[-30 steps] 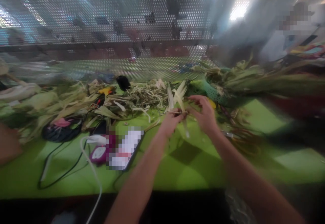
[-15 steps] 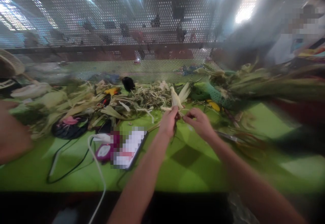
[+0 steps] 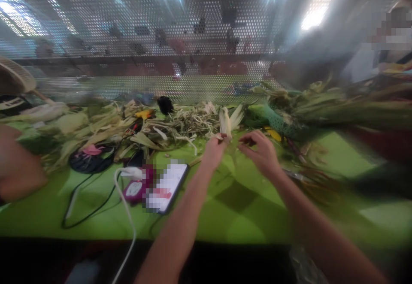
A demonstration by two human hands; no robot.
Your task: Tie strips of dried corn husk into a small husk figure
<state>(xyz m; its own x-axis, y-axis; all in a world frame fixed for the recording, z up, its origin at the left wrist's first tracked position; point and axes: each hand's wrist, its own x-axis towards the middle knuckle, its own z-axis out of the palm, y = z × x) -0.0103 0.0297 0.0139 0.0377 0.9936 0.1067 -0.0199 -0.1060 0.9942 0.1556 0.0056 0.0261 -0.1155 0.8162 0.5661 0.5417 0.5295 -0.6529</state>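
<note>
My left hand (image 3: 213,150) is closed around the base of a small pale ear of corn (image 3: 226,122) with its husk leaves spread upward, held just above the green table (image 3: 238,215). Close beside it on the right, my right hand (image 3: 261,151) has its fingers bent and pinched toward the husk near the base; what it grips is too blurred to name. Behind both hands a heap of torn husks (image 3: 180,127) lies along the back of the table.
A phone (image 3: 167,186) and a small purple device (image 3: 135,189) with white and black cables lie left of my arms. A black pouch (image 3: 90,157) sits further left. Unhusked corn in a green mesh bag (image 3: 283,123) fills the right. Another person's arm (image 3: 16,168) shows at the left edge.
Both hands stayed on the corn ear, shifting slightly. My right hand dropped toward the base and then rose again beside the husk. The other person's arm came in at the left.
</note>
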